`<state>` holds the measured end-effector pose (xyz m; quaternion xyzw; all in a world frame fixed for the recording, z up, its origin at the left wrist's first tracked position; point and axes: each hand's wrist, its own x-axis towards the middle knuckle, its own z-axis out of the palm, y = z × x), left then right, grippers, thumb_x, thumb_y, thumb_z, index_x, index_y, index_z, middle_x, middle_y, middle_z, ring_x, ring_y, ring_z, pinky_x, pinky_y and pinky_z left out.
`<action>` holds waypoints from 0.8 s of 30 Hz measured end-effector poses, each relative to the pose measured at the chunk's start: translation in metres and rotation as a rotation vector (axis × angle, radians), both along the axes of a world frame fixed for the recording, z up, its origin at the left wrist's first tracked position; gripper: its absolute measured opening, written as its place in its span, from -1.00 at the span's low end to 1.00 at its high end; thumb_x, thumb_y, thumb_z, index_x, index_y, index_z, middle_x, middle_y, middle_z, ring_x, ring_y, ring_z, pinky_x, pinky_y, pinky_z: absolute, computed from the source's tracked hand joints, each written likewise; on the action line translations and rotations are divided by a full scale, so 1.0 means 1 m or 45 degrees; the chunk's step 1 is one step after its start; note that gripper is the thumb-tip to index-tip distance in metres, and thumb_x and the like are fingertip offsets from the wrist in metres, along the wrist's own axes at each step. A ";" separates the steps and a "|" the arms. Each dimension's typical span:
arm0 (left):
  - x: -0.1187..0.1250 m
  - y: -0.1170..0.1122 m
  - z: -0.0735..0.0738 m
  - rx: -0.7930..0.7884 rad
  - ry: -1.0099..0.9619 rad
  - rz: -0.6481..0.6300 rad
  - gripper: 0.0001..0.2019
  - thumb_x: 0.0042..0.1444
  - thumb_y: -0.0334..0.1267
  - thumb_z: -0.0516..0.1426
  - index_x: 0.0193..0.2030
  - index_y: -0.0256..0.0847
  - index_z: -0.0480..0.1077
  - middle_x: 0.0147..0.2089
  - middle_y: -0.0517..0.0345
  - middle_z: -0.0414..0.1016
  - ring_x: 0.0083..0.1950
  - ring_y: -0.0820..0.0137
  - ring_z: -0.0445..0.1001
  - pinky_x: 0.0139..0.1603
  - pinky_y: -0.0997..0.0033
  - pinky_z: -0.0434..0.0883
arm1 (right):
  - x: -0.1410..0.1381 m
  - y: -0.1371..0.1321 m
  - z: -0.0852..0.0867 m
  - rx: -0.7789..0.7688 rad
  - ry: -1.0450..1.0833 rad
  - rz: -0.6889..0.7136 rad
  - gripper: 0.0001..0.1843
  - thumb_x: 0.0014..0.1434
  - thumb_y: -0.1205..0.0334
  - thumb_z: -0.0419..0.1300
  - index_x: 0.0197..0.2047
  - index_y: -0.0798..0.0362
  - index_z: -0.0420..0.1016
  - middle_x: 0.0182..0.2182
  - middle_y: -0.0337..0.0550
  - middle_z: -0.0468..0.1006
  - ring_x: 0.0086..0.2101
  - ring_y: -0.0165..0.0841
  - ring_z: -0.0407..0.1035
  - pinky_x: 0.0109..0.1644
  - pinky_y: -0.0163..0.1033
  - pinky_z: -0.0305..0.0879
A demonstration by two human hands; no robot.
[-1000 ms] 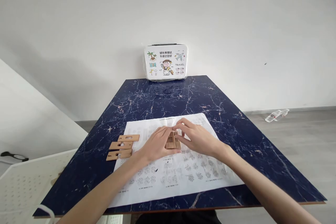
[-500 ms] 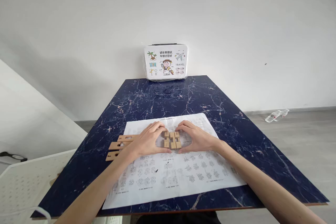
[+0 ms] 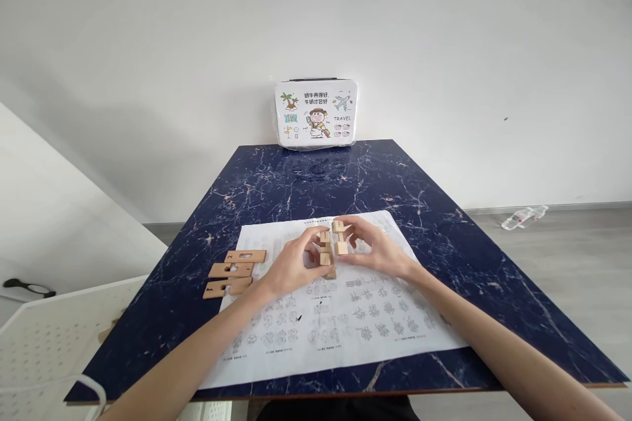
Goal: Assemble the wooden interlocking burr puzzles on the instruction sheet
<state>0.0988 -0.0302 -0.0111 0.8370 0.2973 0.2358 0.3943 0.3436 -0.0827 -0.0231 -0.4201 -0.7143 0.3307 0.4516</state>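
Observation:
My left hand point(image 3: 301, 262) pinches a notched wooden puzzle piece point(image 3: 324, 258) between thumb and fingers, above the printed sheet. Just right of it, my right hand point(image 3: 372, 247) grips a second notched wooden piece point(image 3: 341, 248), lifted and apart from the first. Another wooden part point(image 3: 332, 272) shows low behind the left piece, mostly hidden. All of this is over the white paper point(image 3: 340, 358), which carries rows of small puzzle diagrams. Flat slotted wooden pieces point(image 3: 230, 270), marked with numbers, lie left of my left hand, partly on the paper's edge.
The dark blue marbled table point(image 3: 316, 191) reaches back to the wall. A white printed case point(image 3: 316, 115) in clear wrap stands at its far edge. On the left is a white perforated surface point(image 3: 49, 342). Clear plastic items point(image 3: 524, 217) lie on the floor at right.
My hands were around a group of wooden pieces on the paper. Now each hand has raised one notched piece, the right one higher. The view has shifted slightly.

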 end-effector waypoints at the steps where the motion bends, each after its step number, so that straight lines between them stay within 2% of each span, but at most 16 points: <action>1: 0.000 0.000 -0.001 0.003 -0.003 0.002 -0.29 0.18 -0.10 0.39 0.39 -0.01 0.21 -0.01 0.09 0.62 -0.19 0.26 0.60 -0.10 0.19 0.54 | 0.000 -0.001 0.000 -0.004 0.004 0.025 -0.31 0.24 0.07 0.44 0.35 -0.12 0.31 0.05 -0.06 0.56 -0.11 -0.25 0.49 0.00 -0.04 0.52; 4: 0.000 0.000 -0.001 -0.002 -0.021 0.013 -0.28 0.17 -0.11 0.39 0.41 -0.02 0.21 -0.04 0.10 0.59 -0.18 0.26 0.58 -0.12 0.21 0.52 | -0.001 -0.003 0.001 -0.040 0.003 0.123 -0.29 0.25 0.15 0.42 0.39 -0.16 0.28 -0.13 -0.18 0.56 -0.26 -0.33 0.46 -0.07 -0.10 0.53; 6: -0.001 0.000 0.000 -0.071 -0.043 0.003 -0.25 0.14 -0.08 0.42 0.40 -0.05 0.24 -0.06 0.10 0.58 -0.16 0.25 0.57 -0.11 0.22 0.51 | 0.000 -0.005 0.001 -0.073 0.011 0.176 -0.27 0.27 0.21 0.39 0.42 -0.18 0.25 -0.17 -0.21 0.55 -0.31 -0.37 0.43 -0.12 -0.13 0.53; 10: 0.000 -0.001 0.005 -0.292 -0.098 -0.074 -0.20 0.05 -0.03 0.48 0.37 -0.11 0.28 -0.02 0.04 0.57 -0.08 0.20 0.58 -0.03 0.17 0.52 | 0.000 -0.008 0.005 -0.138 0.025 0.259 -0.26 0.27 0.27 0.37 0.44 -0.19 0.26 -0.18 -0.22 0.56 -0.31 -0.37 0.44 -0.12 -0.13 0.51; 14: 0.001 -0.002 0.008 -0.446 -0.159 -0.144 -0.19 0.05 -0.06 0.49 0.38 -0.07 0.29 0.07 0.00 0.56 0.03 0.14 0.60 0.07 0.10 0.52 | 0.000 -0.009 0.008 -0.167 -0.034 0.323 -0.18 0.26 0.27 0.36 0.51 -0.21 0.22 -0.28 -0.27 0.55 -0.31 -0.34 0.45 -0.14 -0.13 0.48; 20: 0.001 -0.002 0.010 -0.478 -0.149 -0.213 -0.35 0.06 -0.07 0.48 0.26 -0.09 0.40 0.00 0.04 0.56 -0.01 0.16 0.60 0.06 0.09 0.53 | -0.003 -0.013 0.009 -0.217 -0.094 0.425 -0.09 0.26 0.31 0.31 0.58 -0.28 0.11 -0.37 -0.33 0.51 -0.40 -0.39 0.37 -0.26 -0.22 0.41; 24: 0.001 -0.001 0.008 -0.502 -0.137 -0.236 -0.37 0.06 -0.06 0.48 0.22 -0.12 0.41 -0.02 0.03 0.58 -0.03 0.17 0.60 0.04 0.10 0.53 | -0.006 -0.015 0.010 -0.110 -0.218 0.354 -0.08 0.23 0.41 0.21 0.58 -0.23 0.10 -0.40 -0.34 0.48 -0.45 -0.42 0.30 -0.33 -0.27 0.32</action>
